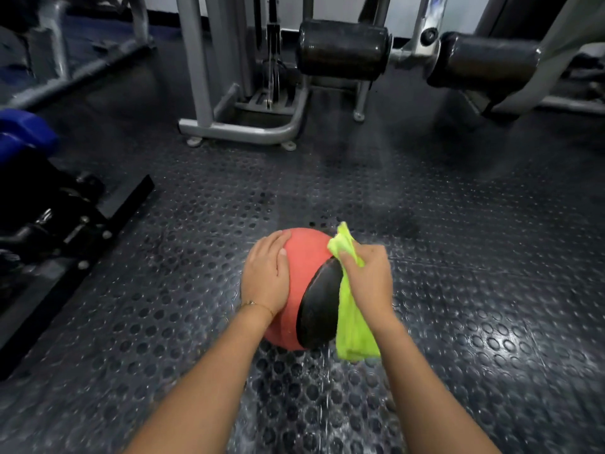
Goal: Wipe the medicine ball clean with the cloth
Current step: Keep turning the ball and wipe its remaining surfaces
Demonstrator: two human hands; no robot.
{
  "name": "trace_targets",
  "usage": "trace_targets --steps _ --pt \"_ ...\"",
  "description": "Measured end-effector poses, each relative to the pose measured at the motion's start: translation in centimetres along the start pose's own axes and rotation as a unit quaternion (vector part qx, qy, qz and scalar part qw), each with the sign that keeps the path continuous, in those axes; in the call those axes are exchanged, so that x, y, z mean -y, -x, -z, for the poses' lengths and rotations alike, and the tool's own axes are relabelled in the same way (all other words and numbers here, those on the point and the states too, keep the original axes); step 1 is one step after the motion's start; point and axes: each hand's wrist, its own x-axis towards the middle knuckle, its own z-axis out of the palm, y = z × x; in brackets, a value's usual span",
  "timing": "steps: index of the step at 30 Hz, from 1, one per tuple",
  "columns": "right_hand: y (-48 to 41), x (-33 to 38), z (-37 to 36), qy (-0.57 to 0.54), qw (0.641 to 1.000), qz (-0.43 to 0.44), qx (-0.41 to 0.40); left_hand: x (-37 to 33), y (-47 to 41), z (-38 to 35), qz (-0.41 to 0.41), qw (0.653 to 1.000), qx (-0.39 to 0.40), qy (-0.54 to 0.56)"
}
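Observation:
A red medicine ball (306, 257) with a black panel sits on the studded rubber floor in the middle of the view. My left hand (266, 273) lies flat over the ball's left top, fingers spread, steadying it. My right hand (368, 278) grips a bright green cloth (353, 329) and presses it against the ball's right side, beside the black panel. One end of the cloth sticks up past my thumb; the rest hangs down toward the floor. The ball's right side is hidden behind the cloth and hand.
A grey steel gym machine frame (242, 126) stands on the floor behind the ball. Black padded rollers (343, 49) hang at the back right. A black bench base with a blue pad (23, 132) fills the left side. Wet-looking dark floor (491, 257) lies to the right.

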Motion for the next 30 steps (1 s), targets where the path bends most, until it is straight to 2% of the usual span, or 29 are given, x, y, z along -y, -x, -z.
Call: trace_targets --steps 2,3,6,8,12,15,17,19,21,23,25,28,30 --pt "0.5 0.2 0.4 -0.005 0.997 -0.072 -0.026 0.1 0.9 0.4 0.011 1.0 -0.016 0.01" --pt "1.7 0.8 0.5 0.008 0.998 -0.055 -0.035 -0.2 0.9 0.6 0.024 1.0 -0.012 0.013" --pt "6.3 3.4 0.3 0.035 0.993 0.109 -0.006 -1.7 -1.7 1.1 0.135 0.991 0.027 -0.005" --pt "8.1 3.3 0.5 0.012 0.992 0.126 0.027 -2.5 -3.1 0.9 0.189 0.977 0.08 -0.061" --pt "6.2 0.7 1.1 -0.025 0.997 0.068 -0.008 -2.7 -3.2 0.2 0.141 0.977 0.115 -0.113" --pt "2.4 -1.6 0.9 -0.097 0.993 -0.06 0.002 -3.1 -2.9 -0.3 0.116 0.979 0.106 -0.13" --pt "1.0 -2.0 1.0 -0.101 0.988 -0.12 0.016 -3.2 -2.9 -0.4 0.116 0.978 0.106 -0.134" --pt "2.4 -1.2 0.8 -0.05 0.994 -0.094 -0.003 -2.8 -3.1 -0.3 0.118 0.979 0.108 -0.13" --pt "5.8 0.7 0.6 -0.021 0.999 0.003 -0.031 -2.1 -3.6 0.0 0.114 0.981 0.11 -0.113" --pt "7.9 1.4 0.7 -0.021 0.997 0.059 -0.037 -1.4 -3.8 0.2 0.095 0.982 0.123 -0.103" --pt "5.6 0.6 0.8 -0.031 0.999 0.019 -0.031 -1.1 -3.9 0.3 0.066 0.983 0.134 -0.105" --pt "-0.8 -2.0 0.6 -0.045 0.99 -0.124 0.055 -1.3 -4.1 0.2 0.04 0.983 0.144 -0.106" --pt "-2.1 -2.5 0.5 -0.039 0.984 -0.155 0.079 -1.3 -4.3 0.2 0.028 0.982 0.15 -0.113"
